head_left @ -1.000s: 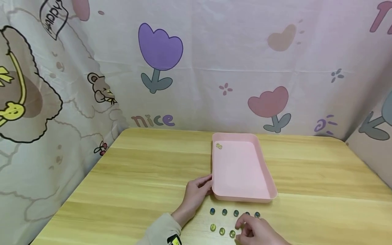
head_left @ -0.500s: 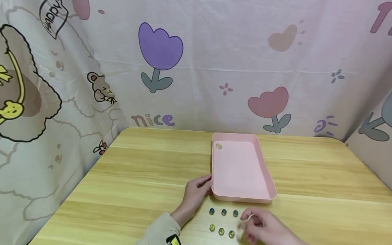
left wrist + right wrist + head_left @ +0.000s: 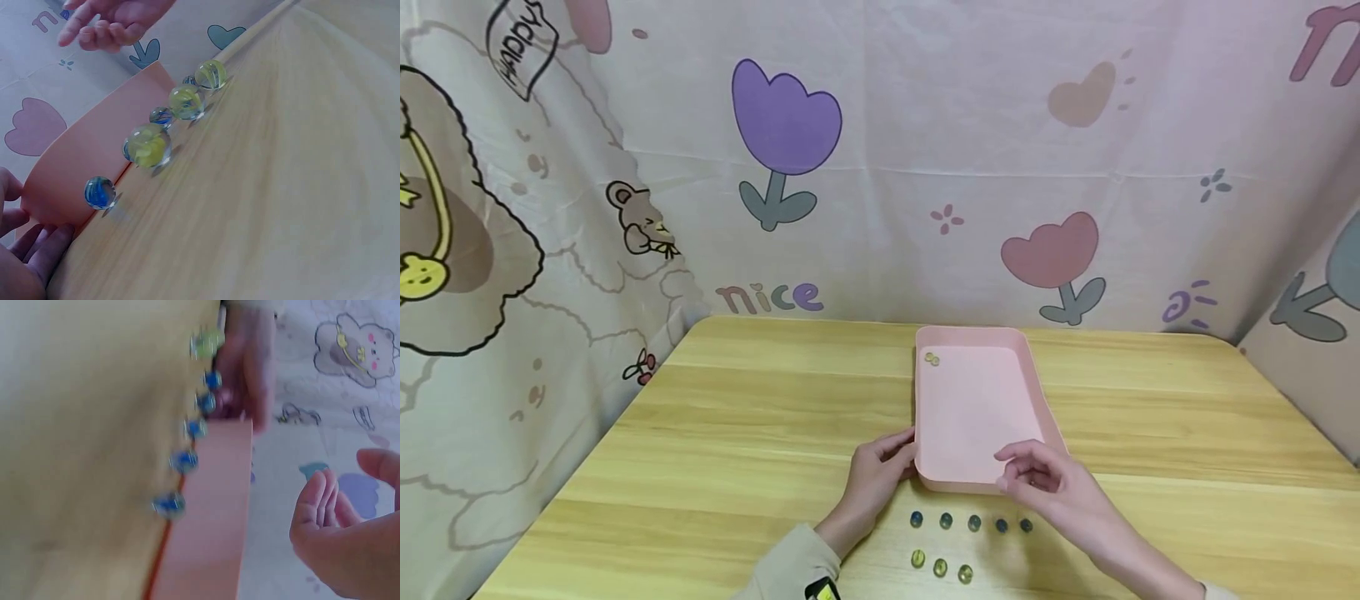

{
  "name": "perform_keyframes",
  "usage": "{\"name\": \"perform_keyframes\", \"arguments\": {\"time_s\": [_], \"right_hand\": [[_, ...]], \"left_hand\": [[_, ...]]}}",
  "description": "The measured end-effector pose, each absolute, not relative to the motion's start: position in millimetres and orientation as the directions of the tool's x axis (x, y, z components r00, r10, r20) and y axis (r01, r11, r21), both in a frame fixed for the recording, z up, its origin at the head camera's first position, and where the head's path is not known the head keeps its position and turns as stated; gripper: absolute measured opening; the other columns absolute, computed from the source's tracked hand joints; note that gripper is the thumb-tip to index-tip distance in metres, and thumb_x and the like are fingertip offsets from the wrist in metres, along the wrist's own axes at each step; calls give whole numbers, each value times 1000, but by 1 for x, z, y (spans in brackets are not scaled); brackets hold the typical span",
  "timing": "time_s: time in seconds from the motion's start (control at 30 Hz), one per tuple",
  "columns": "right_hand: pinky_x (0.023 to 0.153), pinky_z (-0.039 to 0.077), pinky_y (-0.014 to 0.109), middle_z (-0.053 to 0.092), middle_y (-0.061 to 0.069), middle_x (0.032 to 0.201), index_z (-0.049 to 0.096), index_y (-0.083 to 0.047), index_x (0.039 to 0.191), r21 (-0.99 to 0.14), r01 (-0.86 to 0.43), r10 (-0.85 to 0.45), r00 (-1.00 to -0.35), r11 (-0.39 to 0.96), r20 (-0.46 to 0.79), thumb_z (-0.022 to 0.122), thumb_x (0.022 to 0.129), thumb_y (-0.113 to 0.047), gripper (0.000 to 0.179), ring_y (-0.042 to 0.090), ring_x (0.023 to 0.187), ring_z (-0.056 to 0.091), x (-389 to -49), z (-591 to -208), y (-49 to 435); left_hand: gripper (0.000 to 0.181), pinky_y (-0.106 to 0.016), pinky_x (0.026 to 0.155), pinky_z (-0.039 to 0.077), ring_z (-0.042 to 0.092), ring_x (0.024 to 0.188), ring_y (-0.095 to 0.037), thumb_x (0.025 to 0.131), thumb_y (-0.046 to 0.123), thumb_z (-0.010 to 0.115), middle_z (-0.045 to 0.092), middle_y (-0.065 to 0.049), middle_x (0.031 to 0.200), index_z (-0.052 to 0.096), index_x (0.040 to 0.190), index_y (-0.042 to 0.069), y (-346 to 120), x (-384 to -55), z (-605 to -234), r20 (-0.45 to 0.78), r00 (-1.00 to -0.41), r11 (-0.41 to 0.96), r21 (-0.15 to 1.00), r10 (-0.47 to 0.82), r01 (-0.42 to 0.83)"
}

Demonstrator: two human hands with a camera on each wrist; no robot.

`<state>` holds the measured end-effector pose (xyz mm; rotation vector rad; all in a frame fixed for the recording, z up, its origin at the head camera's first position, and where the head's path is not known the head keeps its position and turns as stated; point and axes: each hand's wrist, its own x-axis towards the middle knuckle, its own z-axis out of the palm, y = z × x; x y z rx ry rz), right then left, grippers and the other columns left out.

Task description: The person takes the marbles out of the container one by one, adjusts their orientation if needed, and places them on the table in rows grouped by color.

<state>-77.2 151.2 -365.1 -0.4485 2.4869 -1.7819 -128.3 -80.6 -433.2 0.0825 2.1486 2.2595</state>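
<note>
My left hand (image 3: 872, 479) rests beside the pink tray (image 3: 977, 487), its fingertips touching the outside of the left wall near the front corner. My right hand (image 3: 1052, 479) hovers over the tray's near right corner, fingers loosely bent. In the right wrist view a gap shows between its thumb (image 3: 378, 464) and fingers, and no marble is seen there. In front of the tray lies a row of several blue glass marbles (image 3: 974, 523). Nearer still is a row of three yellow glass marbles (image 3: 940, 567). Two yellow marbles (image 3: 932, 359) sit together in the tray's far left corner.
Everything stands on a light wooden table (image 3: 760, 417). A printed cloth (image 3: 880, 242) with flowers and cartoon animals hangs behind it and along both sides. Both marble rows lie close to the tray's front wall, right of my left forearm.
My right hand has risen from beside the marbles and moved forward over the tray's near right corner, uncovering the right end of the blue row. My left hand stays at the tray's wall.
</note>
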Motion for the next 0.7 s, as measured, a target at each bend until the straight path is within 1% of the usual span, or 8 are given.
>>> {"name": "perform_keyframes", "arguments": {"time_s": [0.1, 0.23, 0.33, 0.4, 0.53, 0.6, 0.7], "right_hand": [[68, 53, 22, 61, 5, 89, 62, 3, 113, -918, -231, -226, -961, 323, 163, 68, 89, -9, 27, 12, 77, 61, -81, -362, 151], [66, 53, 23, 61, 3, 88, 64, -1, 113, -892, -297, -220, -948, 339, 232, 67, 90, -8, 25, 14, 76, 61, -85, -360, 153], [67, 54, 22, 61, 3, 87, 63, -1, 115, -877, -338, -225, -935, 342, 273, 66, 91, -6, 25, 15, 76, 62, -90, -358, 154], [68, 54, 22, 61, 3, 87, 63, -1, 115, -876, -337, -221, -936, 346, 273, 66, 91, -6, 25, 15, 76, 62, -94, -357, 155], [69, 55, 24, 62, 6, 88, 63, 1, 115, -880, -311, -217, -945, 360, 246, 65, 92, -8, 25, 20, 78, 63, -103, -356, 156], [67, 54, 25, 62, 10, 88, 64, 1, 114, -878, -303, -223, -947, 371, 232, 66, 91, -8, 25, 22, 77, 64, -108, -356, 157], [60, 51, 24, 63, 10, 85, 64, 1, 113, -867, -310, -245, -943, 391, 226, 67, 91, -10, 25, 21, 73, 62, -113, -358, 158]], "left_hand": [[35, -27, 79, 58, 67, 94, -25, 94, 11, 63, 61, -22, 123, 61, 125, -6, -81, -128, -433, 22, -998, -51, 999, 54, 19], [35, -27, 79, 58, 67, 94, -25, 94, 11, 63, 61, -23, 123, 61, 125, -6, -81, -128, -432, 23, -998, -56, 998, 53, 21], [35, -26, 79, 58, 67, 95, -24, 94, 11, 63, 61, -22, 123, 61, 124, -6, -81, -129, -431, 23, -999, -61, 998, 48, 20], [35, -26, 79, 57, 66, 96, -24, 94, 11, 63, 60, -23, 124, 61, 124, -6, -81, -129, -431, 23, -999, -66, 998, 47, 20], [35, -25, 80, 57, 66, 97, -24, 94, 10, 63, 59, -23, 124, 61, 124, -7, -81, -129, -432, 21, -999, -71, 997, 49, 18], [35, -25, 80, 57, 66, 96, -24, 93, 10, 63, 60, -22, 124, 61, 124, -7, -81, -129, -432, 20, -999, -69, 997, 50, 16], [35, -25, 80, 57, 66, 97, -24, 93, 10, 63, 60, -22, 124, 61, 124, -6, -80, -129, -432, 19, -999, -69, 998, 51, 16]]}}
